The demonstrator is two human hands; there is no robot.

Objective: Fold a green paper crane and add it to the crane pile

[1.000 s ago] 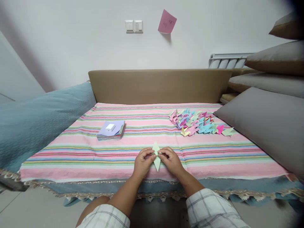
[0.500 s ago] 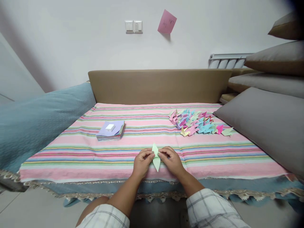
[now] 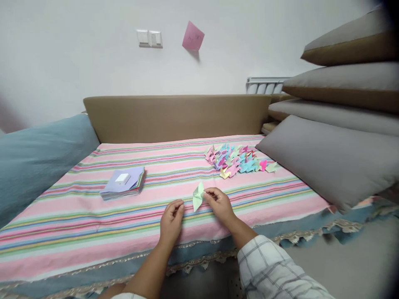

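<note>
A pale green folded paper crane (image 3: 198, 197) is held up over the striped cloth, its wings spread. My right hand (image 3: 220, 205) pinches it at its right side between thumb and fingers. My left hand (image 3: 172, 220) is just left of the crane, apart from it, with loosely curled fingers and nothing in them. Farther back to the right lies a heap of folded paper cranes (image 3: 238, 161) in pink, blue, green, purple and yellow. On the left sits a stack of coloured paper sheets (image 3: 109, 185), with a small white block (image 3: 122, 178) on its purple top sheet.
Pink striped cloth (image 3: 77, 224) covers the seat, down to a lace-trimmed blue edge at the front. Grey cushions (image 3: 324, 153) are piled at right. A blue-covered armrest (image 3: 46, 155) bounds the left, a brown backrest (image 3: 177, 118) the rear.
My left hand has let go of the green crane and moved left and slightly down. My right hand keeps hold of it and has turned it. The view has swung to the right.
</note>
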